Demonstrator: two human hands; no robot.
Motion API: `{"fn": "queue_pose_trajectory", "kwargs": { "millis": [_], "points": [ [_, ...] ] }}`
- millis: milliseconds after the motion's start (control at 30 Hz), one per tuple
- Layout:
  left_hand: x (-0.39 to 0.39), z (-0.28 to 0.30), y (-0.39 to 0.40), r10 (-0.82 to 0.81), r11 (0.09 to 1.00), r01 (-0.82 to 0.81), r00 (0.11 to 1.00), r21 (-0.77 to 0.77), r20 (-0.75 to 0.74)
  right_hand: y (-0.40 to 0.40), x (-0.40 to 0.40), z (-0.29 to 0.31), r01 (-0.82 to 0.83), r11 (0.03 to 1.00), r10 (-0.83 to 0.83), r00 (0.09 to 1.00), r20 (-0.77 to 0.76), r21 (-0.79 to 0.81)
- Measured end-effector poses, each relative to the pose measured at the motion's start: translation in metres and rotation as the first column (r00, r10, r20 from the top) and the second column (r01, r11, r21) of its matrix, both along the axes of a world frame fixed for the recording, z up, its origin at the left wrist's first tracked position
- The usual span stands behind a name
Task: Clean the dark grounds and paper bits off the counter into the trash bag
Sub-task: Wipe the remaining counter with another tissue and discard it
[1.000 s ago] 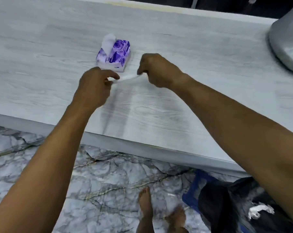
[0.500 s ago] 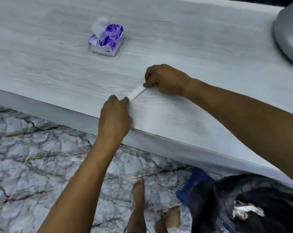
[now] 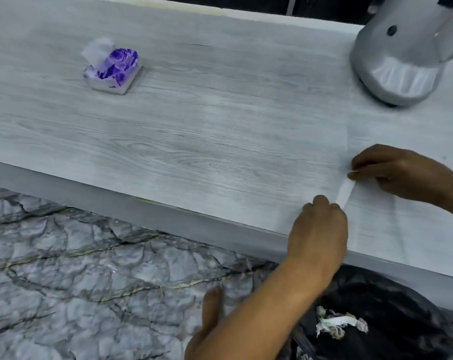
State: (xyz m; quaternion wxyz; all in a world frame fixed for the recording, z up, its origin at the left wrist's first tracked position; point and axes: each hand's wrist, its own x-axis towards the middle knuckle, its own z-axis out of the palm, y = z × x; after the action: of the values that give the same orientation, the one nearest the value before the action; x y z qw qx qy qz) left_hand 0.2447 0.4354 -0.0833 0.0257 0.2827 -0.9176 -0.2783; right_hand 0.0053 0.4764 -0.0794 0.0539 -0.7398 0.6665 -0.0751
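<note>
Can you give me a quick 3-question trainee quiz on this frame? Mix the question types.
1. True or false: both hands grip the same white tissue strip.
2. Multiple choice: where is the black trash bag? A) on the counter beside the tissue box B) on the floor below the counter edge, near the hands C) hanging from the grey appliance
3. Fill in: the purple tissue box has a ____ sticking out of its top.

Key
1. True: the left hand holds the near end and the right hand holds the far end, on the counter.
2. B
3. Tissue
</note>
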Motion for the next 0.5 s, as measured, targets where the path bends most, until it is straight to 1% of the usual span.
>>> {"fn": "queue_pose_trajectory", "kwargs": {
  "millis": [33,67,100,167,233,300,367,433,500],
  "points": [
    [0.001,0.006,-0.017,-0.006,0.999,0.006,1.000,0.045,0.000,-0.009,0.001,0.003,-0.026,0.999,0.026,1.000,-0.018,-0.031],
    [0.007,0.013,-0.040,0.028,0.997,-0.029,1.000,0.070,0.006,-0.024,0.006,0.008,-0.042,0.995,0.039,0.999,-0.035,-0.089],
    [0.016,0.017,-0.067,0.082,0.995,-0.081,0.997,0.057,-0.002,-0.046,0.014,0.012,-0.049,0.985,0.042,0.998,-0.042,-0.164],
    [0.039,0.023,-0.130,0.202,0.979,-0.203,0.978,-0.018,-0.049,-0.107,0.036,0.020,-0.049,0.959,0.045,0.999,-0.020,-0.278],
    [0.066,0.026,-0.188,0.310,0.937,-0.323,0.944,-0.134,-0.108,-0.177,0.060,0.022,-0.060,0.945,0.069,0.997,0.018,-0.322],
    [0.088,0.025,-0.245,0.422,0.870,-0.444,0.895,-0.214,-0.142,-0.257,0.082,0.015,-0.094,0.948,0.104,0.994,0.017,-0.303],
    [0.105,0.019,-0.292,0.518,0.799,-0.544,0.839,-0.255,-0.168,-0.326,0.106,0.010,-0.111,0.963,0.116,0.993,0.006,-0.247],
    [0.117,0.011,-0.325,0.590,0.737,-0.618,0.785,-0.273,-0.188,-0.378,0.129,0.011,-0.088,0.977,0.095,0.995,0.024,-0.192],
    [0.122,0.000,-0.348,0.638,0.694,-0.670,0.742,-0.265,-0.205,-0.415,0.146,0.013,-0.063,0.987,0.067,0.998,0.022,-0.151]
  ]
}}
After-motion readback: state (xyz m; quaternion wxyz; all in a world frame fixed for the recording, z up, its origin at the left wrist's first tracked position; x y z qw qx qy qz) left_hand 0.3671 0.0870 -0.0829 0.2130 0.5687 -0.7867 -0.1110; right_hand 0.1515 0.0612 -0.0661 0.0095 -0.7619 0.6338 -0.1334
